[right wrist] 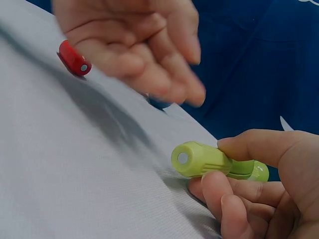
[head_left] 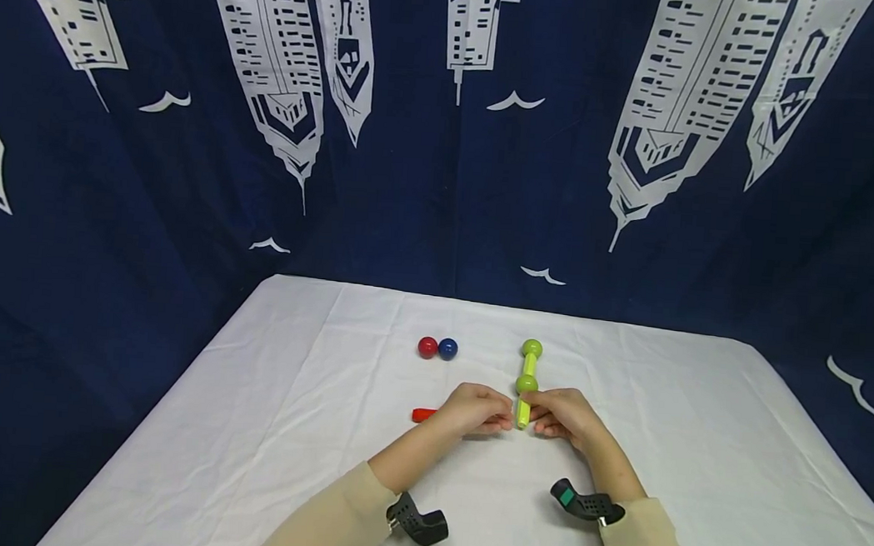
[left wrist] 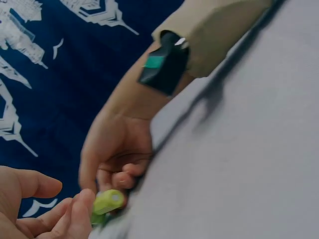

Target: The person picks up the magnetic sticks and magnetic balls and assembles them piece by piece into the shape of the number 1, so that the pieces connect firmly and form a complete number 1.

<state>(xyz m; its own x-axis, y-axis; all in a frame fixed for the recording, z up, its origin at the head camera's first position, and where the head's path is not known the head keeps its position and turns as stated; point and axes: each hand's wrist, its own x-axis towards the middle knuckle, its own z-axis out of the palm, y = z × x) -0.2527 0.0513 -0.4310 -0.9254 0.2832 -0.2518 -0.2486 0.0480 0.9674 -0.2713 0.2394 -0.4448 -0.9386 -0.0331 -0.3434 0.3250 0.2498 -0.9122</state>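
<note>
A light-green rod [head_left: 523, 414] with a small grey disc in its end face is pinched between the thumb and fingers of my right hand [head_left: 563, 416]. Its far end meets a green ball [head_left: 527, 384], beyond which a second green rod [head_left: 530, 365] and another green ball [head_left: 533, 347] continue in a line. Just left of the near rod, my left hand [head_left: 476, 410] hovers with loosely bent fingers and nothing between them. In the right wrist view, a gap shows between the left hand [right wrist: 144, 55] and the near rod [right wrist: 202, 159].
A red rod [head_left: 422, 415] lies left of my left hand, partly hidden by it. Farther back, a red ball [head_left: 428, 347] and a blue ball [head_left: 447, 349] sit side by side. A white cloth [head_left: 285, 431] covers the table, and a dark blue printed curtain [head_left: 441, 198] hangs behind.
</note>
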